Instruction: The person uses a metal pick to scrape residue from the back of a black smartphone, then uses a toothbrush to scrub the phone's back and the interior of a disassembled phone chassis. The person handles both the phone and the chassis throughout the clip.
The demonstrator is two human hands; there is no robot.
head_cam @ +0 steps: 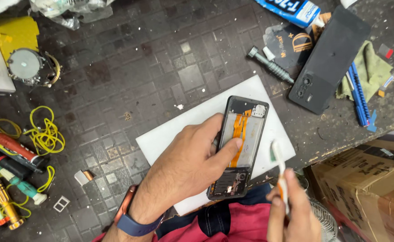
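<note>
While your left hand (192,166) grips one opened phone frame (238,145) against one white board (170,139), thumb pressed on its orange flex strip, your right hand (293,210) just right of it pinches one white brush (278,172) upright, clear of the frame. Under the board is a dark, scuffed tiled bench (152,58); up-right of your right hand lie one black back cover (329,60), one metal bolt (271,65), one glue tube (291,9) and one cardboard box (367,179). Far left of your left hand sit yellow rubber bands (44,134) and several tubes, nothing blocking the frame.
</note>
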